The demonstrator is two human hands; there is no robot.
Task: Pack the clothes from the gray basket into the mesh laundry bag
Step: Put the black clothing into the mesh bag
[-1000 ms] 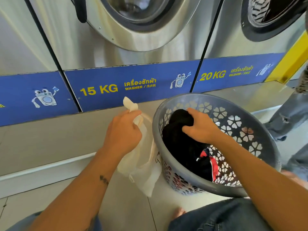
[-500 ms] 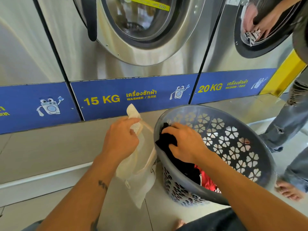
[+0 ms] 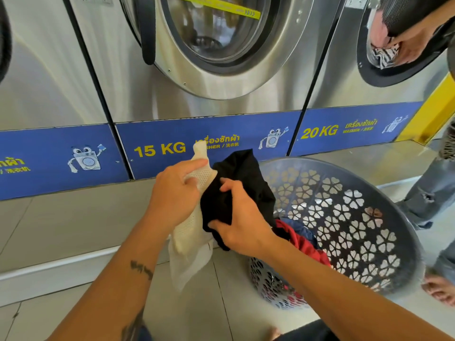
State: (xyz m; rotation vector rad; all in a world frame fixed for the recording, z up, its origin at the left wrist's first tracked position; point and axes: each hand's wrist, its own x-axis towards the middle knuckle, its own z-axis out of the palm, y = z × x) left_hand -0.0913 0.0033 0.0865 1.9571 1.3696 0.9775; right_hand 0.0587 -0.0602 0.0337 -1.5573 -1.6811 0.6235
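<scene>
The left hand (image 3: 176, 193) has its grip clenched on the white mesh laundry bag (image 3: 189, 232), while the right hand (image 3: 242, 225) grasps a black garment (image 3: 236, 178) against it, beside the gray basket (image 3: 398, 232).

Wall ahead of me: a row of brushed stainless-steel front-loading washers (image 3: 246, 102), split by black vertical seams.
Middle door: a round steel-rimmed glass porthole (image 3: 216, 33) with a yellow sticker strip across it.
Right drum: an open dark-rimmed drum mouth (image 3: 384, 65).
Band below: a blue label strip with yellow "15 KG" lettering (image 3: 160, 150) and "20 KG" beside it, with cartoon washer mascots.
Plinth: a grey tiled step (image 3: 73, 217) under the machines.
Floor: pale glossy tiles (image 3: 197, 303).
Far right: a yellow painted post (image 3: 435, 112).
Light: bright, with soft reflections on the steel.
</scene>
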